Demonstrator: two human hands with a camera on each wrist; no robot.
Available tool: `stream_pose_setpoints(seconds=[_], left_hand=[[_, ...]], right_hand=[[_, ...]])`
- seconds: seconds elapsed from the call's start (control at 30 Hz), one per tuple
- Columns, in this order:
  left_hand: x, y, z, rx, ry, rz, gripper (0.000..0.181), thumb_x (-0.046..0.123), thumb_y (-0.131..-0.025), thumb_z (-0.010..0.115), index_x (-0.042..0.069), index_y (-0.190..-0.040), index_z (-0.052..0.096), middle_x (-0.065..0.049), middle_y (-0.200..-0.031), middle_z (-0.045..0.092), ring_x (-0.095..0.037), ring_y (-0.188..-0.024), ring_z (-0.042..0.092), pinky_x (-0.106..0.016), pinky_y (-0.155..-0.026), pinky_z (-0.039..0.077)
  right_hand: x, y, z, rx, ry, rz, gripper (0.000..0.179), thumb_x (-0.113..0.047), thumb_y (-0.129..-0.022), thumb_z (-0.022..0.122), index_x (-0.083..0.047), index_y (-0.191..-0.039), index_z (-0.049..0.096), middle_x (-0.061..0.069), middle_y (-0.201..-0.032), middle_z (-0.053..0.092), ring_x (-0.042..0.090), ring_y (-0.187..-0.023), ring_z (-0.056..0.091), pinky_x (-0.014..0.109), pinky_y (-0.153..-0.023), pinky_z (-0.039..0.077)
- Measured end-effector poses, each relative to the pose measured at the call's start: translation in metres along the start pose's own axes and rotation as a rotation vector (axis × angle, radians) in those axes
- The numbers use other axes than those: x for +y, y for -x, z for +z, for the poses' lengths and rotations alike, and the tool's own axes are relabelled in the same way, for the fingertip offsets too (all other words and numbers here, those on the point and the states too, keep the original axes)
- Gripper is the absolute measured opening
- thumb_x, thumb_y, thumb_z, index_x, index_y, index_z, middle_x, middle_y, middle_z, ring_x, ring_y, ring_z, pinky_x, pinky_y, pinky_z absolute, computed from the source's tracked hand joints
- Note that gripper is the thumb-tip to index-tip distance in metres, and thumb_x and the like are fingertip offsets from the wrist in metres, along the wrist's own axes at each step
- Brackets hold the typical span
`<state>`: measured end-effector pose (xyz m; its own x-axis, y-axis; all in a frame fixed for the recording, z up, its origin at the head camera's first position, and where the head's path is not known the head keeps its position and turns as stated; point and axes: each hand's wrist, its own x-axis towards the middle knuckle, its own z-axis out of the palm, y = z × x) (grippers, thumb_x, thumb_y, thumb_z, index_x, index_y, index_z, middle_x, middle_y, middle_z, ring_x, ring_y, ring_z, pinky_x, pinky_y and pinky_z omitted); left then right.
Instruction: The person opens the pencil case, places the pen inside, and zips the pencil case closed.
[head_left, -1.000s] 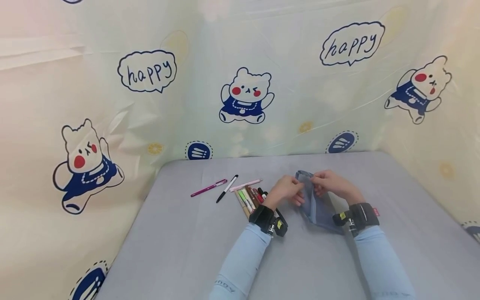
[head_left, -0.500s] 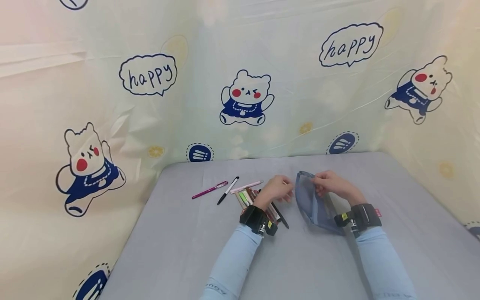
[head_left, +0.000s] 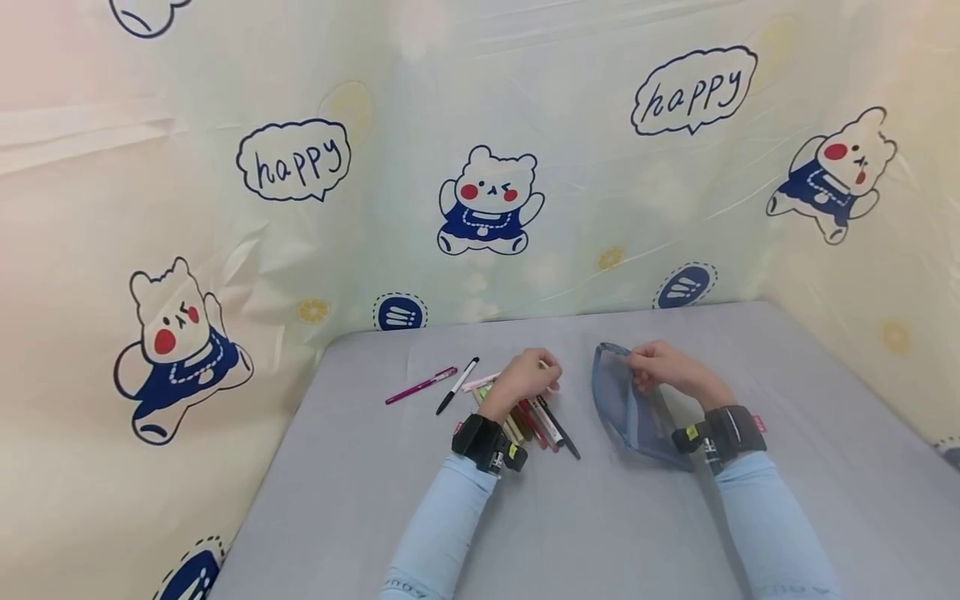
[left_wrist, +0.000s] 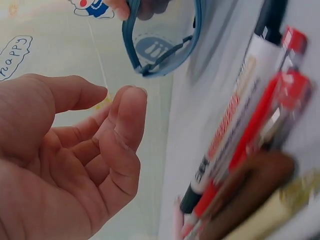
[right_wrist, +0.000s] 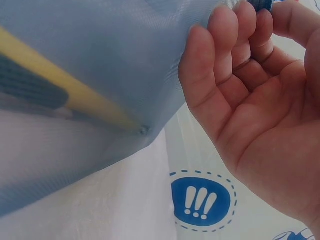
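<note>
My right hand (head_left: pixel 671 368) pinches the rim of a blue mesh pouch (head_left: pixel 637 417), its mouth spread wide in the left wrist view. Through the mesh, the right wrist view shows a yellow stick-like thing (right_wrist: pixel 80 95) and a dark ribbed one (right_wrist: pixel 35 82). My left hand (head_left: pixel 525 375) hovers over a pile of pens and markers, fingers loosely bent and holding nothing. Under it lie a white marker with black ends (left_wrist: pixel 230 115), red pens (left_wrist: pixel 257 122) and a brown pen (left_wrist: pixel 255 190). Part of the pile is hidden by the left hand and wrist.
Left of the pile lie a magenta pen (head_left: pixel 422 386) and a white pen with black ends (head_left: pixel 457 386). A pink pen (head_left: pixel 480 382) is partly covered by the left hand. The grey table (head_left: pixel 360 500) ends at a printed curtain (head_left: pixel 585 208) behind and at the sides.
My left hand has let go of the pouch rim and moved left over the pens. The right hand keeps its grip on the pouch, whose mouth now stands wider.
</note>
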<state>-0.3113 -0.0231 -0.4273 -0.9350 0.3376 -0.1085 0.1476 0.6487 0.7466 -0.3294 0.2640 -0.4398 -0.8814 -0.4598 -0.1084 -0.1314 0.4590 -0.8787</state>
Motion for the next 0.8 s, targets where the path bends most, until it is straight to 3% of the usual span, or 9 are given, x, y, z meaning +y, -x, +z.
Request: stream_pose_setpoints(seconds=[0.5, 0.8], left_hand=[[-0.025, 0.021, -0.035, 0.086, -0.167, -0.023, 0.021, 0.026, -0.1, 0.055, 0.01, -0.111, 0.06, -0.007, -0.091, 0.067, -0.018, -0.072, 0.066, -0.029, -0.061, 0.051], [-0.046, 0.024, -0.06, 0.149, -0.159, -0.076, 0.019, 0.026, -0.098, 0.056, 0.011, -0.109, 0.06, -0.009, -0.094, 0.066, -0.018, -0.075, 0.063, -0.027, -0.063, 0.051]], right_hand=[[-0.001, -0.001, -0.002, -0.004, -0.003, -0.001, 0.035, -0.018, -0.101, 0.048, 0.007, -0.076, 0.048, 0.005, -0.067, 0.053, 0.016, -0.065, 0.061, 0.032, -0.065, 0.054], [-0.001, 0.001, -0.002, 0.002, 0.006, 0.016, 0.034, -0.016, -0.101, 0.048, 0.007, -0.077, 0.048, 0.006, -0.067, 0.054, 0.017, -0.065, 0.06, 0.033, -0.065, 0.053]])
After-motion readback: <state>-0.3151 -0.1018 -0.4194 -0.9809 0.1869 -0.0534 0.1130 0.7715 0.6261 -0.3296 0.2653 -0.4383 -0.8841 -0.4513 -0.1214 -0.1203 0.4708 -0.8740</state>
